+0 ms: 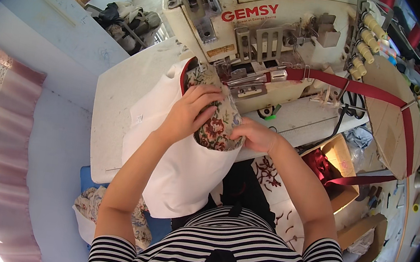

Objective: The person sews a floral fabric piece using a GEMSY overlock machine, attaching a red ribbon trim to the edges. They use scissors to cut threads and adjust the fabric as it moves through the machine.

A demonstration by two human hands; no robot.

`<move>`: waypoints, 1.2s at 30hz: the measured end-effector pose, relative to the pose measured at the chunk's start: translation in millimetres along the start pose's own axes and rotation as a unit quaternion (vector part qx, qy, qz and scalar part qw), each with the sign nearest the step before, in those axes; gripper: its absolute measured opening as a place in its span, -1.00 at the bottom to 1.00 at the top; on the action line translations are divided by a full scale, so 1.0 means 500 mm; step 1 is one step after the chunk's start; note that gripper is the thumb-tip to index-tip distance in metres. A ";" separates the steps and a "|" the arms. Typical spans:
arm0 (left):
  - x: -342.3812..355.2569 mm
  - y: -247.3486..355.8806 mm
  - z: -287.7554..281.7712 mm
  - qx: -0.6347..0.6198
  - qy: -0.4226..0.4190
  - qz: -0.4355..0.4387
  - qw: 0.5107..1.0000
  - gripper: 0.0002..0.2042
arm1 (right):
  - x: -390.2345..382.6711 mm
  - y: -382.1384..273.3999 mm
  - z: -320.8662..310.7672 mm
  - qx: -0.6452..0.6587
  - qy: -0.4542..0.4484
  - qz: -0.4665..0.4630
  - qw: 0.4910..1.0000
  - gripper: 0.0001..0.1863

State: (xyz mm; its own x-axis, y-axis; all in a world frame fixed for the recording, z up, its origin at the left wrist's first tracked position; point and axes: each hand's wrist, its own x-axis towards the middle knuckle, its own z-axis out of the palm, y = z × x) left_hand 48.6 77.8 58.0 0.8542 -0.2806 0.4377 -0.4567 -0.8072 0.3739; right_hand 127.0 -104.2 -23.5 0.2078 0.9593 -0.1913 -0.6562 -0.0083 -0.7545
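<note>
A white fabric piece with a floral patterned side [216,126] lies under the sewing machine [283,46], its far end at the needle area. Dark red binding [183,78] runs along its upper left edge. My left hand [189,110] rests on the floral cloth, fingers stretched over it and thumb apart. At the near right rim, my right hand [255,135] pinches the cloth's edge between thumb and fingers. The white side [178,179] hangs over the table's front edge toward my lap. A dark red tape [331,80] feeds into the machine through a metal guide.
The white machine table [111,103] extends left. Thread guides [368,40] stand at the machine's right. Below lies a cardboard box [346,153] with dark red tape. Floral cloth [88,205] sits low on the left. Red scraps [268,172] litter the floor.
</note>
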 end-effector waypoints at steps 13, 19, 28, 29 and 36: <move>0.011 -0.055 -0.036 0.046 -0.018 -0.002 0.999 -0.88 | 0.020 -0.053 0.012 -0.021 0.017 -0.024 0.999 -0.60; -0.085 0.026 -0.084 0.218 -0.108 0.098 0.965 -0.80 | -0.010 -0.036 0.043 -0.179 0.106 0.007 0.978 -0.69; -0.141 0.267 -0.008 -0.028 -0.058 0.056 0.996 -0.79 | -0.141 -0.031 0.151 -0.828 0.002 -0.224 0.514 -0.78; -0.147 0.278 -0.008 -0.043 -0.041 0.072 0.996 -0.76 | -0.154 -0.032 0.150 -0.840 -0.065 -0.134 0.521 -0.80; -0.273 0.252 0.083 -0.303 -0.313 -0.288 0.853 -0.41 | -0.138 -0.088 0.200 -0.628 0.034 -0.345 0.696 -0.83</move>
State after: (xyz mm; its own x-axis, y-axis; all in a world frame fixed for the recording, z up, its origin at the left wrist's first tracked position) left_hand -115.3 -7.1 11.6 0.8585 -0.3038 -0.4132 0.2012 -0.5415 0.8163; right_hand 68.8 -141.7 85.6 0.2209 0.8424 0.4915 0.7609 0.1664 -0.6272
